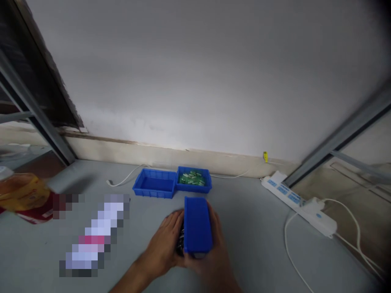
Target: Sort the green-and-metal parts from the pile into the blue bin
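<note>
Near the front middle of the table, a blue bin (198, 226) is tipped on its side, its flat blue face toward me. My right hand (215, 248) grips it from the right and below. On its left side, my left hand (168, 240) is closed around dark, shiny small items (180, 242) at the bin's side; their exact shape is blurred. Behind, an empty blue bin (154, 183) touches a second blue bin (207, 188) that holds several green and silver pieces (193, 178).
A white power strip (301, 207) with plugs and cables lies at the right. At the left are a pixelated long object (96, 234) and a red and yellow package (26, 195). A white cable (125, 179) runs near the wall, and metal posts (39, 110) frame the table.
</note>
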A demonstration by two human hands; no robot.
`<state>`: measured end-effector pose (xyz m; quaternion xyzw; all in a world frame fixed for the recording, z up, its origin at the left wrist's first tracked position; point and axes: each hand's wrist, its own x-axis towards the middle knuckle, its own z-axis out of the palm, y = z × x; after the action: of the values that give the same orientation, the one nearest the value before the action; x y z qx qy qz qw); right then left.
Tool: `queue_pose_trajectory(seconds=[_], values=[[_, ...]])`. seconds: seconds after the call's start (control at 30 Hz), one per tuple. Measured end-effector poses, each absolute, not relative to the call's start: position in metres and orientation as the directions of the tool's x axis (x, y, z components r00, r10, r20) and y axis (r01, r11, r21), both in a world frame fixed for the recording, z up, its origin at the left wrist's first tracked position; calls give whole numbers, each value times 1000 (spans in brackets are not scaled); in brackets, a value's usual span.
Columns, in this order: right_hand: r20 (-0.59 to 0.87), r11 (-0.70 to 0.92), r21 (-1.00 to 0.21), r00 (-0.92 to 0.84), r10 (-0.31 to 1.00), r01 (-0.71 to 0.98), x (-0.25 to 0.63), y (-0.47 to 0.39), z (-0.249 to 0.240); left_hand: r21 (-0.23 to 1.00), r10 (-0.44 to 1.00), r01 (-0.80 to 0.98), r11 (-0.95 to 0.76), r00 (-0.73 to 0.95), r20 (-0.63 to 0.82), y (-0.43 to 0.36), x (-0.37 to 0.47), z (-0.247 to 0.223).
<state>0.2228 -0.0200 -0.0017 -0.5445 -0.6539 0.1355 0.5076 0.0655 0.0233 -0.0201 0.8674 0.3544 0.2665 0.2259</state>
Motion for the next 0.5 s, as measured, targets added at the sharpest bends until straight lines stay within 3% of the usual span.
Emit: queue_pose_trajectory(seconds=[0.13, 0.27, 0.5], values=[[505, 352, -635, 24, 863, 687, 222, -21, 9, 585, 740, 497, -641, 604, 297, 23, 64, -17], [469, 334, -518, -65, 881, 788, 221, -22, 12, 687, 763, 430, -585, 578, 289, 22, 60, -21], [239, 274, -368, -194, 951, 888, 222, -21, 19, 798, 840, 402, -449, 495, 223, 17, 42, -60]])
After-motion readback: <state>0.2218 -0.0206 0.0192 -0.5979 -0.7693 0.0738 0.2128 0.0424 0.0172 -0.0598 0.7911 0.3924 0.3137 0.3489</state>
